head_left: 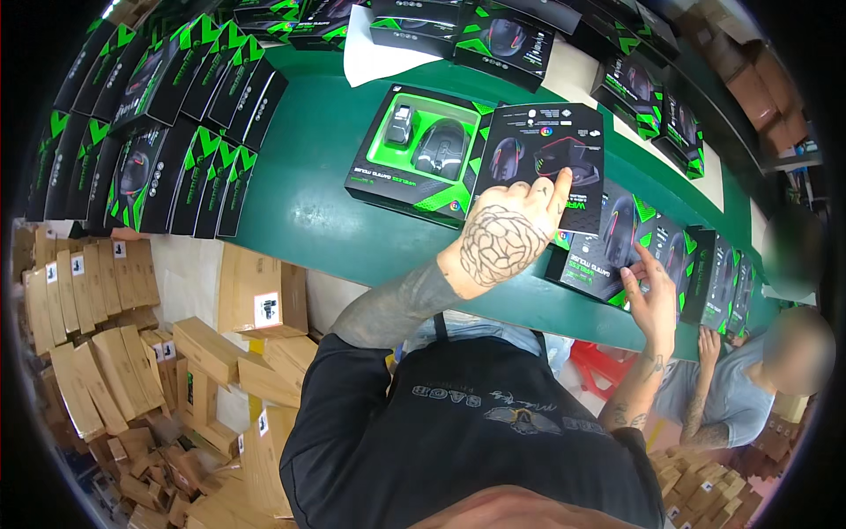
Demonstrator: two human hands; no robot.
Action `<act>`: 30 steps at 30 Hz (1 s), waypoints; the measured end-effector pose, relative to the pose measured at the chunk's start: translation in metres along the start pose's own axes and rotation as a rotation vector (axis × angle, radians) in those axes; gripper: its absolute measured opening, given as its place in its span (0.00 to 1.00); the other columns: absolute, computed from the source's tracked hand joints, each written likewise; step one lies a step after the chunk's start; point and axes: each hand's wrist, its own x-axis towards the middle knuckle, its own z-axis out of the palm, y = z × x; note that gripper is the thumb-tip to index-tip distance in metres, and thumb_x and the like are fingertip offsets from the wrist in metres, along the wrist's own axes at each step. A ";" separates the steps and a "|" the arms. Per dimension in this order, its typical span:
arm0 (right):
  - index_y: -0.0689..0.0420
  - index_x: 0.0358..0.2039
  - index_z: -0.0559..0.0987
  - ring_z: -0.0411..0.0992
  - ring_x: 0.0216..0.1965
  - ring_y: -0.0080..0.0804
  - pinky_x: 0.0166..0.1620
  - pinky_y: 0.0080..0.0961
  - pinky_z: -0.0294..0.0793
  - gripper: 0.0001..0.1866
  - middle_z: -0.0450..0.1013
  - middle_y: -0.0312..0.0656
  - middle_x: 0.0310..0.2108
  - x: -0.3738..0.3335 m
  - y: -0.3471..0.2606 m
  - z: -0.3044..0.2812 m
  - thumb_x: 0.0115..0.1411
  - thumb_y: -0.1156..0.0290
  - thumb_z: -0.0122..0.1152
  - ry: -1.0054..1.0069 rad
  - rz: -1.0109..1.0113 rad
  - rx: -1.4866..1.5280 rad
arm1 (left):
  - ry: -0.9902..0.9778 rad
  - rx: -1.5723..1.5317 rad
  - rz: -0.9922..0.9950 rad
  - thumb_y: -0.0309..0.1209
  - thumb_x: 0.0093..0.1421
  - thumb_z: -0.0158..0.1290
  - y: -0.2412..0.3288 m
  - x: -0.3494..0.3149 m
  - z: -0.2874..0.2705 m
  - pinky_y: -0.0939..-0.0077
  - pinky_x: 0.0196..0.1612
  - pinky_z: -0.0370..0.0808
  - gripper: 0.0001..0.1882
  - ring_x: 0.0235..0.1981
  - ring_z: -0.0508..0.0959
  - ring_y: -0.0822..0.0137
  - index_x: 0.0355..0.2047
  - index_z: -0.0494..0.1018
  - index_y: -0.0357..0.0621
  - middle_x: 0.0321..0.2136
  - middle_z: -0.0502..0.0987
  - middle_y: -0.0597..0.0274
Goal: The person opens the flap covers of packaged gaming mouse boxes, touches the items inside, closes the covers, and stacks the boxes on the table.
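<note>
An open black-and-green mouse box [366,181] lies on the green table. A dark computer mouse [442,150] and a small black item [401,125] sit in its bright green tray. My left hand [511,234], its back tattooed, is closed over the lower edge of the printed box flap [533,132], with the index finger stretched along it. The thumb is hidden. My right hand [650,286] has its fingers apart, beside a closed mouse box [608,242] at the right; whether the fingertips touch it is unclear.
Stacked mouse boxes [189,115] stand at the left, with more [502,44] along the back. A white sheet [379,53] lies among them. Brown cartons [97,379] fill the floor at left. Another person [727,397] is at the right, a hand by the row of boxes [718,273].
</note>
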 end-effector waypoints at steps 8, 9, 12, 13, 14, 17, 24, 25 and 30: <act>0.58 0.50 0.72 0.68 0.47 0.45 0.50 0.37 0.66 0.22 0.68 0.50 0.47 -0.005 0.040 -0.002 0.55 0.63 0.60 0.215 0.102 -0.284 | 0.055 0.091 -0.057 0.31 0.46 0.54 -0.021 0.022 -0.018 0.75 0.22 0.72 0.33 0.22 0.74 0.69 0.55 0.64 0.42 0.25 0.68 0.64; 0.57 0.50 0.72 0.65 0.51 0.48 0.54 0.38 0.64 0.24 0.66 0.51 0.50 -0.010 0.043 -0.001 0.55 0.61 0.60 0.209 0.169 -0.252 | 0.059 0.093 -0.052 0.31 0.46 0.54 -0.019 0.025 -0.018 0.75 0.22 0.72 0.33 0.22 0.74 0.69 0.55 0.64 0.42 0.25 0.68 0.64; 0.57 0.51 0.71 0.64 0.54 0.49 0.56 0.38 0.62 0.25 0.64 0.53 0.53 -0.013 0.050 0.005 0.55 0.60 0.60 0.263 0.232 -0.257 | 0.022 0.112 -0.033 0.29 0.48 0.51 -0.015 0.033 -0.019 0.76 0.22 0.72 0.28 0.22 0.74 0.69 0.52 0.67 0.39 0.24 0.69 0.64; 0.56 0.52 0.71 0.62 0.56 0.50 0.57 0.38 0.61 0.26 0.63 0.54 0.54 -0.015 0.057 0.006 0.55 0.58 0.60 0.267 0.253 -0.262 | 0.009 0.123 -0.030 0.29 0.48 0.51 -0.013 0.033 -0.019 0.76 0.22 0.72 0.28 0.22 0.74 0.69 0.52 0.67 0.39 0.24 0.69 0.64; 0.56 0.52 0.71 0.62 0.56 0.50 0.57 0.38 0.61 0.26 0.63 0.54 0.54 -0.016 0.059 0.006 0.55 0.58 0.60 0.275 0.245 -0.254 | -0.006 0.136 -0.032 0.29 0.49 0.50 -0.013 0.031 -0.019 0.76 0.22 0.72 0.27 0.22 0.74 0.69 0.52 0.67 0.39 0.24 0.69 0.64; 0.56 0.52 0.71 0.62 0.55 0.51 0.57 0.39 0.61 0.28 0.62 0.55 0.55 -0.021 0.074 0.004 0.55 0.52 0.58 0.319 0.381 -0.305 | -0.005 0.111 -0.036 0.28 0.51 0.49 -0.012 0.029 -0.020 0.77 0.21 0.72 0.27 0.20 0.74 0.70 0.53 0.66 0.36 0.24 0.67 0.62; 0.62 0.53 0.69 0.65 0.53 0.52 0.54 0.38 0.64 0.32 0.66 0.57 0.52 -0.013 0.094 -0.011 0.57 0.48 0.54 0.332 0.549 -0.350 | -0.005 0.033 -0.051 0.26 0.50 0.51 -0.017 0.030 -0.024 0.79 0.19 0.71 0.26 0.19 0.73 0.71 0.52 0.67 0.35 0.23 0.66 0.62; 0.62 0.53 0.69 0.65 0.53 0.52 0.54 0.38 0.64 0.32 0.66 0.57 0.52 -0.011 0.092 -0.011 0.57 0.48 0.54 0.335 0.553 -0.352 | -0.012 0.039 -0.035 0.26 0.49 0.51 -0.016 0.031 -0.024 0.79 0.19 0.71 0.27 0.19 0.72 0.72 0.52 0.67 0.35 0.23 0.65 0.63; 0.58 0.52 0.70 0.67 0.51 0.53 0.52 0.39 0.66 0.30 0.67 0.56 0.50 -0.003 0.087 -0.009 0.58 0.48 0.53 0.329 0.600 -0.430 | -0.050 0.049 0.022 0.26 0.46 0.52 -0.011 0.030 -0.018 0.83 0.17 0.69 0.29 0.18 0.70 0.75 0.52 0.67 0.33 0.22 0.62 0.65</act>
